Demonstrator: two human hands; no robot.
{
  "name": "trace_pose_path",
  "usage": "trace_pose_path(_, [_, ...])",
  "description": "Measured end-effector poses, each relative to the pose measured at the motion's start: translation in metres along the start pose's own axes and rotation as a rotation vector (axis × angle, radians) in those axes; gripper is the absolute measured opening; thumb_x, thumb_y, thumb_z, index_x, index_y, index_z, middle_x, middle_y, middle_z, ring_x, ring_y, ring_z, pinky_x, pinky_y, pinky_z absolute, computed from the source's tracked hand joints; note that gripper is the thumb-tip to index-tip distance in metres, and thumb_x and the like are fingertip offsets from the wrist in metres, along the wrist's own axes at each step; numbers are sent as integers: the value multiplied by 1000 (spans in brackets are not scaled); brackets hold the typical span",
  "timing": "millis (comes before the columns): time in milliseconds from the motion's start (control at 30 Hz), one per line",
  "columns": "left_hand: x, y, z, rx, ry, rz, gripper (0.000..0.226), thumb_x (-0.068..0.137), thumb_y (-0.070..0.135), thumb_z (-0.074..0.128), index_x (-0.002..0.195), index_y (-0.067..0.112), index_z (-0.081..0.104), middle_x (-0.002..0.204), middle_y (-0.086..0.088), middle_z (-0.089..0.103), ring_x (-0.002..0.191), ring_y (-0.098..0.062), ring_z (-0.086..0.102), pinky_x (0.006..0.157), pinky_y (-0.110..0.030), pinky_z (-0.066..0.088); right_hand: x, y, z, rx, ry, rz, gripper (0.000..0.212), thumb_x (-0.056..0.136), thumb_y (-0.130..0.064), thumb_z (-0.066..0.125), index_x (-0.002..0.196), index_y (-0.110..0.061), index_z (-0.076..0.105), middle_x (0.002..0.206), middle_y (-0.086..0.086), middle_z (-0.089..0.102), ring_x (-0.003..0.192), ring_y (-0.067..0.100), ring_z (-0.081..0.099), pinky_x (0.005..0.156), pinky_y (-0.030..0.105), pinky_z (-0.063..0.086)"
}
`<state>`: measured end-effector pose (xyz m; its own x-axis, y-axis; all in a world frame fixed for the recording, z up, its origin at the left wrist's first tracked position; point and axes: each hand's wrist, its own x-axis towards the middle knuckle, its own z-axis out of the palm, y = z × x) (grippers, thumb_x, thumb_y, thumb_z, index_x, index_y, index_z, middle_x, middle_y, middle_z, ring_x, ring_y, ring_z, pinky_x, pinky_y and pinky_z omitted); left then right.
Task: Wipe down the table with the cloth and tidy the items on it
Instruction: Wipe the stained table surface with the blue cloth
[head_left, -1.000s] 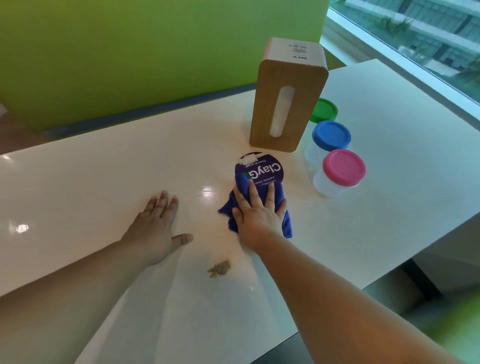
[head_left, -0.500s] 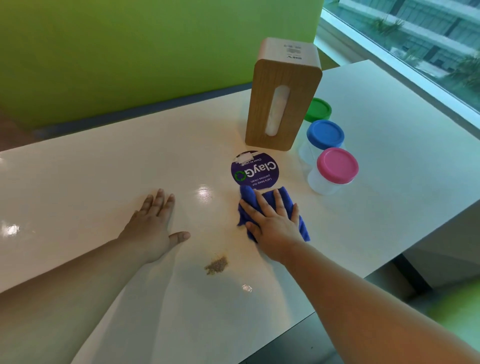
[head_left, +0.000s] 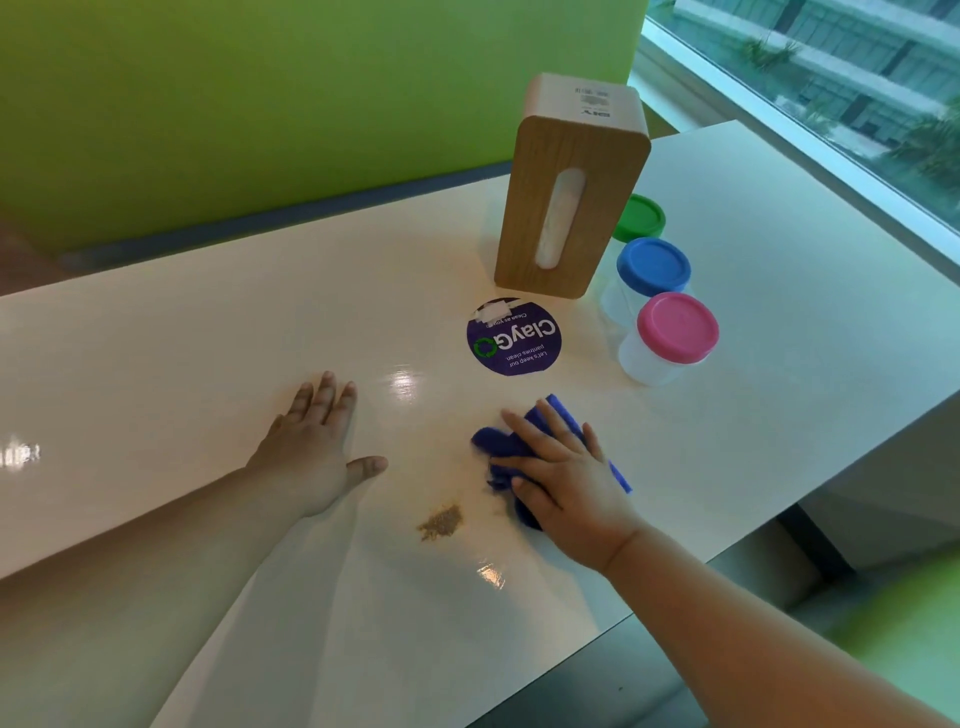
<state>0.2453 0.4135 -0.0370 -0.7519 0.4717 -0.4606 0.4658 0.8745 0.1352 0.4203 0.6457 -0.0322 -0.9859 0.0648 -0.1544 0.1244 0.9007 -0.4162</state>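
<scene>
Blue cloth (head_left: 496, 446) bunched on white table (head_left: 208, 364), 3 jars (head_left: 675, 332) (lidded)

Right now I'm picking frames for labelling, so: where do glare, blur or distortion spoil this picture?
Head view: bright reflections sit on the glossy table near its middle, near the front edge and at far left. The blue cloth under the right hand is motion-smeared at its left edge. Wide-angle bending makes the tissue box lean. The crumbs are sharp enough to read.

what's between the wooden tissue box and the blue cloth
The round purple sticker lies between the wooden tissue box and the blue cloth; the head view shows it.
</scene>
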Motion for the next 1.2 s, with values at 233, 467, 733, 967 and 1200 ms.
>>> trace_pose_path(233, [1, -1, 1, 2, -12, -6, 97, 82, 70, 39, 147, 24, -17, 155, -2, -26, 145, -23, -16, 119, -43, 7, 36, -21, 15, -218, -103, -20, 49, 100, -37, 22, 147, -45, 13, 159, -18, 2, 147, 20, -11, 112, 59, -13])
trace_pose_path(467, [0, 0, 0, -2, -25, -8, 98, 82, 70, 40, 148, 24, -17, 155, -1, -26, 145, -23, -15, 119, -43, 7, 5, -8, 20, -236, -102, -93, 54, 93, -45, 10, 147, -45, 17, 158, -20, 5, 146, 15, -11, 109, 50, -21])
trace_pose_path(733, [0, 2, -1, 2, -34, -10, 98, 83, 69, 39, 147, 23, -18, 155, -3, -26, 145, -24, -15, 119, -44, 7, 41, -19, 16, -229, -77, -8, 49, 98, -41, 17, 147, -47, 11, 159, -18, 4, 147, 19, -8, 113, 59, -12])
trace_pose_path(967, [0, 0, 0, -10, -29, -3, 100, 82, 70, 42, 147, 24, -18, 155, -1, -27, 145, -21, -16, 119, -41, 7, 65, -41, 24, -222, -130, -124, 49, 102, -36, 26, 148, -43, 13, 159, -16, 1, 146, 17, -12, 112, 57, -15])
trace_pose_path(1200, [-3, -3, -7, -29, -82, 35, 128, 63, 79, 57, 146, 24, -22, 153, 2, -31, 143, -21, -21, 119, -42, 5, 105, -32, 14, -220, -103, -48, 51, 101, -38, 23, 148, -45, 5, 160, -15, -1, 147, 15, -10, 114, 57, -10])
